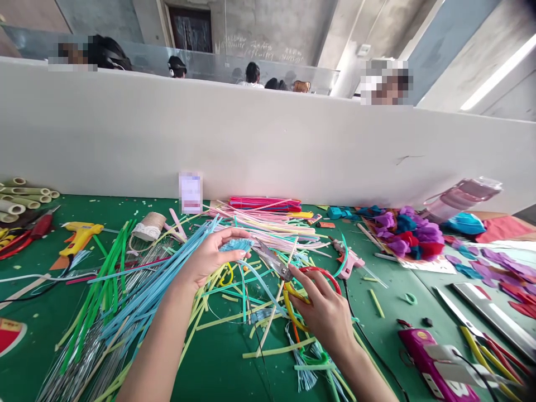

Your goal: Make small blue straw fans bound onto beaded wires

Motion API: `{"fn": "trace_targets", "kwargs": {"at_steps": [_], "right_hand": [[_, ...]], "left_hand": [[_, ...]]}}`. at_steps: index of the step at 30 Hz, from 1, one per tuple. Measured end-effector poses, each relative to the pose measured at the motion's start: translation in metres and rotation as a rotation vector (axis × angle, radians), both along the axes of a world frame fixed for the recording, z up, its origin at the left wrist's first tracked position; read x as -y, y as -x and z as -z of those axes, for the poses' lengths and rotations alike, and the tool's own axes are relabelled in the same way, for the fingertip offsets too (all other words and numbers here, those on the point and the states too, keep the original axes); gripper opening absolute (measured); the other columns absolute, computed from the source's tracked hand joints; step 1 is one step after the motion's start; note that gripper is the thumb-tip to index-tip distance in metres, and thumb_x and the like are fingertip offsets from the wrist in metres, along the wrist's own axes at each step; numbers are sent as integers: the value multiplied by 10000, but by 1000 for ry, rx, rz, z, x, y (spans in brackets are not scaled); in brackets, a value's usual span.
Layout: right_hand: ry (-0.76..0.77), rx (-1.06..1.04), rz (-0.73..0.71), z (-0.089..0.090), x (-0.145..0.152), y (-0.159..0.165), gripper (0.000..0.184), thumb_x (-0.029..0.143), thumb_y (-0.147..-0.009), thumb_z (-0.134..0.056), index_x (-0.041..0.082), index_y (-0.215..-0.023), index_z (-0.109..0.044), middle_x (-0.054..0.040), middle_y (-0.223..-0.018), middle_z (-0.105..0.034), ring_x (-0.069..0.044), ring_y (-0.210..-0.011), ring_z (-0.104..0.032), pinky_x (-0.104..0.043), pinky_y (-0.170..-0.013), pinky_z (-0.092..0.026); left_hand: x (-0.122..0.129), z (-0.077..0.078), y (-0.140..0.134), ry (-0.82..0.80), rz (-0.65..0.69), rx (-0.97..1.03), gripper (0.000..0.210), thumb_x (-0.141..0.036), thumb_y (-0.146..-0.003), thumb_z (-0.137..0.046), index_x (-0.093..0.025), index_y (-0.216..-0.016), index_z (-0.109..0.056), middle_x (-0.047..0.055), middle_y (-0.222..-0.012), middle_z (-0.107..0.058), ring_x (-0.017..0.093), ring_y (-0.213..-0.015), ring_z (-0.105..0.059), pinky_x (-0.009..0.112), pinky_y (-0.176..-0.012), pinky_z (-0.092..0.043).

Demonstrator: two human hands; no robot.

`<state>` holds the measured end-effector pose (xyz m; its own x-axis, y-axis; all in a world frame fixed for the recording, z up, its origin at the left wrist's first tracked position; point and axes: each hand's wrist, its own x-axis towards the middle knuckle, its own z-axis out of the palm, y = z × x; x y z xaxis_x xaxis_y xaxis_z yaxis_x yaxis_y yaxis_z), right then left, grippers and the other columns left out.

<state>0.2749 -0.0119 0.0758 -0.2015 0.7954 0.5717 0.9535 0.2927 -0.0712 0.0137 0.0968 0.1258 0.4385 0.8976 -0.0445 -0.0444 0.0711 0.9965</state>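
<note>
My left hand [211,254] pinches a small bundled piece of light-blue pipe cleaner [237,244] between thumb and fingers. A blue strand trails down to the right below the hand. In my right hand [324,307] are scissors [274,263] with red and yellow handles, their blades reaching up to the right edge of the blue piece. Whether the blades touch it I cannot tell. Beneath my left arm lies a bunch of long blue pipe cleaners [163,285], beside green pipe cleaners [111,290]. Pink and pale-yellow pipe cleaners [268,223] spread behind both hands.
A yellow glue gun [79,237] and a twine spool [149,225] stand left, a pink glue gun [349,259] right. Farther right are purple petals [412,226], a bottle [463,198], other scissors [473,329] and a magenta power strip [431,363]. A white partition [268,145] closes the back.
</note>
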Motion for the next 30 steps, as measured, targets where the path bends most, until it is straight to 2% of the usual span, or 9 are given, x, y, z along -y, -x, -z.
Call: {"fn": "trace_targets", "kwargs": {"at_steps": [9,13,17,22,26,30], "right_hand": [[-27,71,31,-1,0,-3,378,317,-977,-565,256,-1348,-614,-43,-1052,-724,-126,-723,-692,-218,-523,-474],[15,108,48,-9,3,-6,387,301,-982,-550,266,-1364,-602,-56,-1085,-729,-151,-787,-713,-231,-569,-499],[-28,164,7,-18,5,-9,395,279,-996,-526,261,-1388,-578,-50,-1050,-738,-145,-814,-714,-226,-592,-489],[-109,242,-33,-21,2,-12,431,226,-996,-537,200,-1426,-527,-51,-1007,-738,-142,-773,-701,-233,-587,-453],[-131,343,-79,-20,-5,-22,527,112,-975,-507,207,-1489,-439,-30,-959,-734,-120,-657,-649,-240,-542,-412],[-135,430,-105,-23,-17,-31,450,119,-992,-470,176,-1438,-485,0,-786,-693,-108,-536,-570,-260,-463,-349]], "left_hand": [[-2,1,-5,44,13,-11,393,-252,-753,-781,-179,-1132,-707,97,-1236,-653,228,-936,-704,395,-908,-543],[-1,2,-8,41,20,5,369,-240,-755,-783,-179,-1113,-718,107,-1267,-646,242,-981,-694,397,-900,-559],[0,1,-8,38,30,4,380,-229,-766,-781,-189,-1139,-719,106,-1314,-629,244,-1023,-686,389,-929,-551],[2,0,-9,81,29,37,410,-228,-746,-800,-190,-1146,-718,109,-1328,-621,223,-937,-710,360,-847,-575],[2,0,-10,143,18,78,420,-214,-713,-827,-180,-1118,-722,99,-1255,-647,206,-873,-722,320,-762,-590],[0,5,-10,190,15,104,443,-194,-726,-825,-175,-1153,-708,91,-1177,-677,204,-901,-722,294,-756,-596]]}}
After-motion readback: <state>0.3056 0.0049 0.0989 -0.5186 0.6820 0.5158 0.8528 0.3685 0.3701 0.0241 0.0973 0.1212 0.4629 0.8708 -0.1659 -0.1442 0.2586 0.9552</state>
